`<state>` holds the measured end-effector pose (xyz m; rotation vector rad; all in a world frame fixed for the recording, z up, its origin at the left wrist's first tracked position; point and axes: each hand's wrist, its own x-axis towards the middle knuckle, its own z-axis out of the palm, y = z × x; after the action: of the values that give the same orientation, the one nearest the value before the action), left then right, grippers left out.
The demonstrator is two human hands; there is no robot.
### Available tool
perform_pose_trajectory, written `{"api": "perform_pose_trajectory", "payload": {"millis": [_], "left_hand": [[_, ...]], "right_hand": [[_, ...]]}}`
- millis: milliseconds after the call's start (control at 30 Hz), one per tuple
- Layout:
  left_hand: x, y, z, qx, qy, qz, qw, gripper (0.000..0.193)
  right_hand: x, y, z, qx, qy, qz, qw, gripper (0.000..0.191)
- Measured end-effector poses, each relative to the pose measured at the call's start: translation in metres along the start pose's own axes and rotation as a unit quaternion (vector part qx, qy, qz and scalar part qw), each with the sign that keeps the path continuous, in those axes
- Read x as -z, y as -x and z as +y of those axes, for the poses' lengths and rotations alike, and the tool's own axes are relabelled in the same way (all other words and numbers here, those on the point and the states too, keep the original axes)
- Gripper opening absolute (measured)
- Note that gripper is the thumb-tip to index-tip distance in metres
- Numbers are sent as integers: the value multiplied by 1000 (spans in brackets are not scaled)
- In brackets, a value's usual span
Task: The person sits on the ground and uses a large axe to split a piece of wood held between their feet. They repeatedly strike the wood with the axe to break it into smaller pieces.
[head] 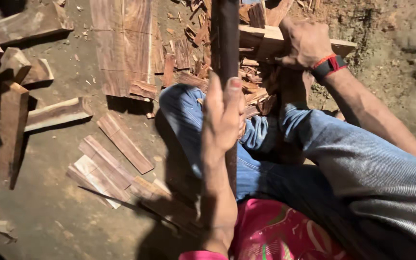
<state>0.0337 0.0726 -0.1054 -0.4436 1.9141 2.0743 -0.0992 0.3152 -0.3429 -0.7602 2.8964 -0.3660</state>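
Two grips: left hand (222, 113) clenches dark handle (226, 43), right hand (303, 42) clasps wood block (266, 38)

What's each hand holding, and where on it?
Left hand grips a dark pole-like handle around its shaft; both ends are out of sight. Right hand clasps a pale wood block partway along, one end jutting past the hand.

A bare dirt floor (49, 159) carried everything. A wide reddish plank (123, 43) lay flat on it, thin offcut slats (109, 161) below, chunky wood blocks (13, 110) at the left, and a heap of chips (203, 53) beside the plank.
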Motion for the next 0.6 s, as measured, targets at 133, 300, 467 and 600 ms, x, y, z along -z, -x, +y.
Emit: {"api": "perform_pose_trajectory", "payload": {"millis": [133, 300, 467, 600], "left_hand": [[10, 18, 32, -117, -43, -11, 992, 39], [-19, -7, -1, 48, -91, 4, 995, 31], [-9, -11, -18, 56, -3, 37, 998, 34], [22, 7, 16, -69, 40, 5, 997, 43]], "right_hand": [[2, -2, -1, -27, -6, -46, 999, 82], [5, -3, -3, -29, -24, -43, 998, 81], [5, -2, -3, -18, -36, -28, 999, 84], [4, 2, 0, -17, -24, -24, 999, 79]]}}
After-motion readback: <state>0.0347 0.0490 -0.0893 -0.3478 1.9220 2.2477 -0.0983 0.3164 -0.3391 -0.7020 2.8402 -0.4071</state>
